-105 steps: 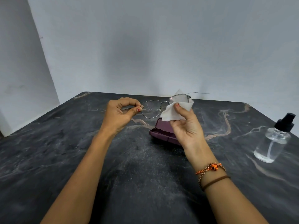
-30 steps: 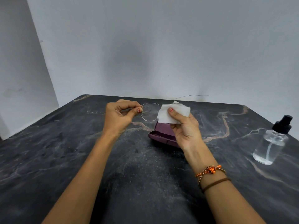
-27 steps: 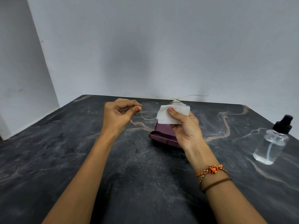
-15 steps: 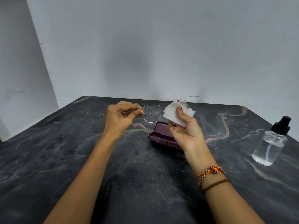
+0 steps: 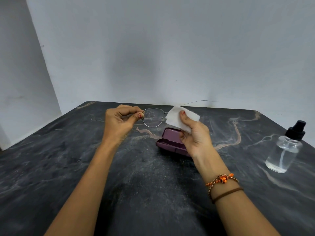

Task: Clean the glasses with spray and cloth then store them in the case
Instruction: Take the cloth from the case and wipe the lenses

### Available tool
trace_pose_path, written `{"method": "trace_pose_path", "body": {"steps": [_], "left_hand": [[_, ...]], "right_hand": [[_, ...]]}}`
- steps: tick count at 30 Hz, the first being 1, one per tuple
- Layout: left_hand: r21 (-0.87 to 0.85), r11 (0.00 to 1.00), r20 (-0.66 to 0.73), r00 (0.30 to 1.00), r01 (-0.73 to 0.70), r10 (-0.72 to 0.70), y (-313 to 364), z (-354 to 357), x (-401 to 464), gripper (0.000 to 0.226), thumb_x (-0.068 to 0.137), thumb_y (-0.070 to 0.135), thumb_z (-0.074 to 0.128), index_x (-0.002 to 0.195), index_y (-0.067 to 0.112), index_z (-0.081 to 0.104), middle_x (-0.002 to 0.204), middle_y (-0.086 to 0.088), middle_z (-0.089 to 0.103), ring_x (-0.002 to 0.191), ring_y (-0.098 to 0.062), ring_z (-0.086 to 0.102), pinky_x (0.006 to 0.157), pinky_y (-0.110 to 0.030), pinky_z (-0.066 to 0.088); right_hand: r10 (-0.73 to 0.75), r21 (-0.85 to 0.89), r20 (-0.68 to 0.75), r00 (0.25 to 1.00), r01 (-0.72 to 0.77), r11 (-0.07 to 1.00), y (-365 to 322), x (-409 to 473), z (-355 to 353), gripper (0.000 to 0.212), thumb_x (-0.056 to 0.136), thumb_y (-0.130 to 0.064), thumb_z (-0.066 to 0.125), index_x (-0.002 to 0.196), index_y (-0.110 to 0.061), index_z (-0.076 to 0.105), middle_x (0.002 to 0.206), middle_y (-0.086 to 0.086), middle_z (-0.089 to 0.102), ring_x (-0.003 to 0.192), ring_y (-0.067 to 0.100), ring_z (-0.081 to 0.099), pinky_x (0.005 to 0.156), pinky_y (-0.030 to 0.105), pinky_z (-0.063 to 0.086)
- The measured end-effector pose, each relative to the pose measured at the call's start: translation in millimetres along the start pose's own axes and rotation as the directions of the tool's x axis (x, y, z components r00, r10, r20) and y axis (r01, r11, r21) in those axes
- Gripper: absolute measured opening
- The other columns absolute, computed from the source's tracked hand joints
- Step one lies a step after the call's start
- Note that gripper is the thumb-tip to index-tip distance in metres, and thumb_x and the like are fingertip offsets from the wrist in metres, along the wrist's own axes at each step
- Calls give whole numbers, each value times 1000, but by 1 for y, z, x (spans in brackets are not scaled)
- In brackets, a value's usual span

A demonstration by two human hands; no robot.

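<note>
Since a moment ago our right hand [image 5: 194, 133] has flattened the cloth [image 5: 180, 119] over the right lens while our left hand [image 5: 119, 121] pinches the glasses [image 5: 152, 117], lying left-to-right above the bench's [image 5: 51, 167] far edge.

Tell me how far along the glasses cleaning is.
Spraying looks done: the bottle stands apart on the table, and droplets speckle the uncovered lens of the glasses. Wiping is in hand: the left hand pinches the frame while the right hand presses the cloth over the other lens. Left: wipe the speckled lens, then put the glasses in the open case and close it.
</note>
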State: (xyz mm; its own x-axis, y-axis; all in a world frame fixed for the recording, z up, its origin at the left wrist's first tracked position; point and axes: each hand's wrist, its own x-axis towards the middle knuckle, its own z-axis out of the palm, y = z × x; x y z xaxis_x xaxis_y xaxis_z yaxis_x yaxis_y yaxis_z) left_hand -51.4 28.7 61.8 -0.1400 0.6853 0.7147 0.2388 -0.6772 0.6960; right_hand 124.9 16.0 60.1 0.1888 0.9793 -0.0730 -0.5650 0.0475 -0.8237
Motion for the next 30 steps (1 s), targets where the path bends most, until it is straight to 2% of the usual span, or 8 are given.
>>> {"method": "trace_pose_path", "body": {"steps": [5, 11, 17, 22, 24, 26, 28, 30], "left_hand": [[-3, 1000, -4, 1000, 9, -9, -2, 0, 0, 29, 67, -8, 69, 94, -1, 63, 73, 2, 63, 69, 6, 62, 68, -8, 50], [-6, 1000, 21, 1000, 9, -9, 1, 8, -3, 28, 68, -10, 68, 93, 1, 64, 75, 0, 63, 69, 6, 62, 67, -7, 49], [0, 997, 74, 994, 77, -77, -1, 9, -3, 21, 74, -3, 66, 75, 18, 66, 77, 0, 64, 70, 5, 62, 66, -6, 48], [14, 994, 214, 971, 108, -109, -3, 17, -5, 23, 81, 2, 60, 72, 23, 58, 76, 8, 61, 71, 12, 57, 69, -5, 46], [8, 994, 202, 973, 112, -111, -3, 21, -6, 23, 82, 4, 60, 72, 24, 57, 76, 9, 61, 70, 12, 56, 70, -5, 46], [-13, 992, 169, 979, 122, -118, -2, 20, -5, 23, 82, 4, 60, 71, 24, 57, 75, 9, 61, 71, 10, 57, 69, -6, 46], [-46, 988, 123, 983, 144, -138, -3, 17, -3, 23, 82, 4, 60, 72, 24, 57, 76, 7, 61, 75, 1, 57, 72, -12, 48], [-72, 985, 82, 985, 159, -153, -4, 14, -1, 21, 82, 5, 60, 72, 23, 58, 76, 6, 60, 76, -4, 57, 75, -19, 48]], "right_hand": [[85, 224, 24, 996, -88, 971, -2, 1, -1, 10, 81, -10, 63, 86, -17, 58, 83, 1, 62, 73, 13, 55, 57, 22, 40], [-26, 114, 81, 996, 17, 993, -1, 2, 0, 5, 85, -22, 60, 89, -20, 59, 83, -2, 61, 69, 10, 51, 47, 16, 41], [-62, 54, 139, 988, 55, 997, 3, 2, 1, 9, 85, -11, 58, 89, -19, 59, 80, -3, 63, 68, 8, 55, 43, 13, 41], [-95, -22, 239, 966, 104, 994, 7, 0, 3, 15, 85, -4, 55, 84, -18, 63, 62, -8, 71, 59, 1, 65, 56, 18, 50], [-97, -2, 240, 966, 101, 995, 7, 0, 3, 16, 85, -3, 55, 83, -16, 64, 62, -7, 72, 61, 3, 66, 58, 18, 53], [-93, 67, 207, 974, 81, 994, 4, 1, 3, 15, 84, 1, 55, 86, -12, 62, 72, -3, 72, 69, 9, 66, 55, 18, 55], [-83, 85, 175, 981, 68, 994, 1, 2, 1, 14, 84, 0, 56, 90, -12, 60, 84, 1, 67, 72, 11, 64, 48, 16, 51], [-68, 70, 159, 985, 57, 996, 1, 3, -1, 14, 84, -2, 57, 91, -13, 59, 84, 1, 66, 66, 9, 65, 44, 14, 47]]}}
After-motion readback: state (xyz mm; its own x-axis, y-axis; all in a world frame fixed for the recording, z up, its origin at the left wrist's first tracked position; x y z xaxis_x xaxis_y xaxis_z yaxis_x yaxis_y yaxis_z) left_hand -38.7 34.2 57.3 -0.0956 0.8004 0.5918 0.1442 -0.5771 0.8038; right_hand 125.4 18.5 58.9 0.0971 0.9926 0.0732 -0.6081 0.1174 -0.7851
